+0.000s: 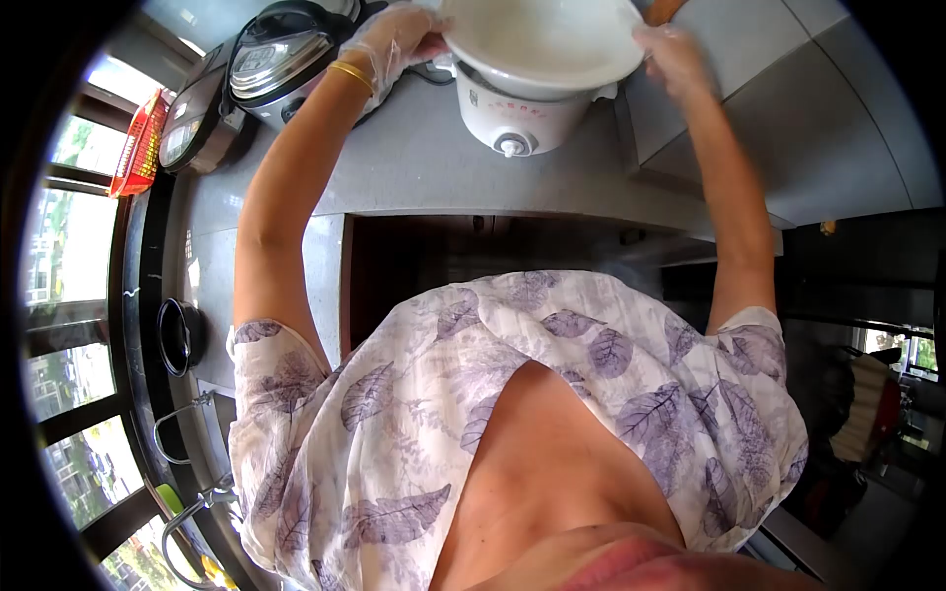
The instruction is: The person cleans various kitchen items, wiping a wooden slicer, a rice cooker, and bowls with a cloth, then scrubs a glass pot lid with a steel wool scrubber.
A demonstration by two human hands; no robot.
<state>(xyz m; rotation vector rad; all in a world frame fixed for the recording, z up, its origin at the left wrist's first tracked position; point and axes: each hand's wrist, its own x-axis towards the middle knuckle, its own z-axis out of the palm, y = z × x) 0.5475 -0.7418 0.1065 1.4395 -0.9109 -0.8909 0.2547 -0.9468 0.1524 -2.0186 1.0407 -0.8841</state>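
The left hand and right hand hold opposite edges of the pot between them, over the cooker; a lidded appliance stands beside the left hand.

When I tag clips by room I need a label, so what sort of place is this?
Most likely a kitchen, perhaps a home one: a white cooker with a front knob stands on the grey counter, with a silver-lidded electric cooker nearby.

Left hand and right hand reach forward on spread arms, fingers bent.
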